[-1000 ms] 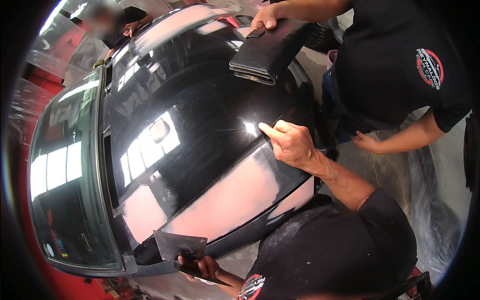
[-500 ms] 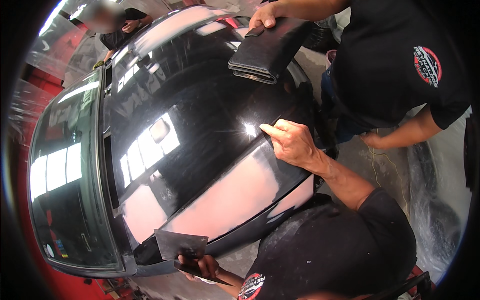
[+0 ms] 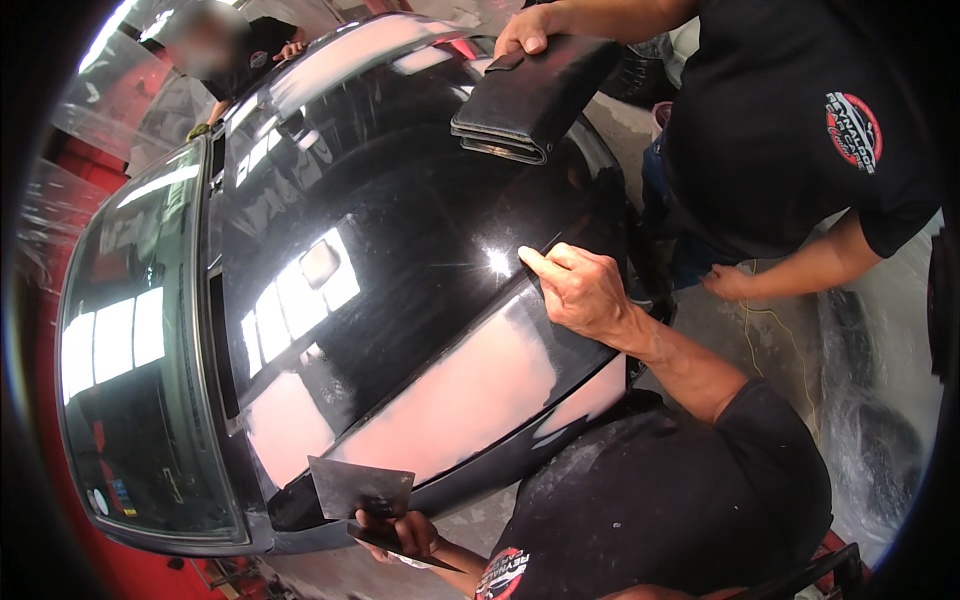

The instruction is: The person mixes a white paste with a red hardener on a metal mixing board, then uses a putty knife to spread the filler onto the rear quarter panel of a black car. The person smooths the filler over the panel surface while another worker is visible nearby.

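Note:
My right hand reaches over a glossy black car hood. Its index finger points out beside a bright light spot, the tip at the paint; the other fingers curl. Below it, pale pink sanded-looking patches cover the hood's near side and the fender. My left hand, low in view, is closed on a thin dark grey sheet. A second flat dark piece shows across that hand; I cannot make out its kind. The sheet stands in front of the pink area near the windshield's lower corner.
Across the hood's front, a co-worker holds a black wallet-like case over the hood. Another person stands at the far side. The windshield lies left. A yellow cord runs down near clear plastic sheeting.
The co-worker's black case has shifted slightly left, and their lower hand moved a little left too. The far person's hand has moved right to the car's edge. My hands stay almost still.

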`<state>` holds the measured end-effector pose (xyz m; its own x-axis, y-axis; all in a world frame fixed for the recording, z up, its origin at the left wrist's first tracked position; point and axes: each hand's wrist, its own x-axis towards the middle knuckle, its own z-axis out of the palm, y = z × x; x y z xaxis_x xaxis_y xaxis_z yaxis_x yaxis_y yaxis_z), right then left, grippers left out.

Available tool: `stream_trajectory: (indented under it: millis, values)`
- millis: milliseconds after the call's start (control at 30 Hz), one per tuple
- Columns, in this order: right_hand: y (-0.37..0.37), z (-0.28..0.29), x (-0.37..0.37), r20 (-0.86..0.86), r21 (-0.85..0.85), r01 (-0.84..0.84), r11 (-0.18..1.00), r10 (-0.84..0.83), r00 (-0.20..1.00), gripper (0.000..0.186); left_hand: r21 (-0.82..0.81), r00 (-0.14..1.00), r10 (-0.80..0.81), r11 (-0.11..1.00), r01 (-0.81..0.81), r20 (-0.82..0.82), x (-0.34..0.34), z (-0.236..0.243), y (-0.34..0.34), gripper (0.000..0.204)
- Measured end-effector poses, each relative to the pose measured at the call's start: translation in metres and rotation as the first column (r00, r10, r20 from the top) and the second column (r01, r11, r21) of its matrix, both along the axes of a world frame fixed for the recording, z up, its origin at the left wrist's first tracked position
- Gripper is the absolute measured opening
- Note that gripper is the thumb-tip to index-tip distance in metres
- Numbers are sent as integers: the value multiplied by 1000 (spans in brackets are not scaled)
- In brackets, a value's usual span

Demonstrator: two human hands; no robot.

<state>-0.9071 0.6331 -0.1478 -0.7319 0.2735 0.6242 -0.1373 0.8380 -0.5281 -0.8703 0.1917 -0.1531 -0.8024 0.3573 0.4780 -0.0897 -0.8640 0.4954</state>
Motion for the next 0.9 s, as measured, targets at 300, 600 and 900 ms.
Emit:
stream_trajectory:
  millis: [300, 600, 900]
  values:
    - [5, 10, -6, 125, 81, -55, 995, 45, 991, 30, -22, 999, 33, 999, -33, -7, 1, 12, 10, 54]
    - [1, 15, -6, 70, 57, -28, 998, 24, 997, 16, -4, 998, 63, 998, -63, -1, 0, 4, 5, 52]
    - [-1, 10, 32, 70, 16, 21, 1000, -22, 997, 23, 57, 1000, 18, 998, -18, 3, 0, 5, 10, 55]
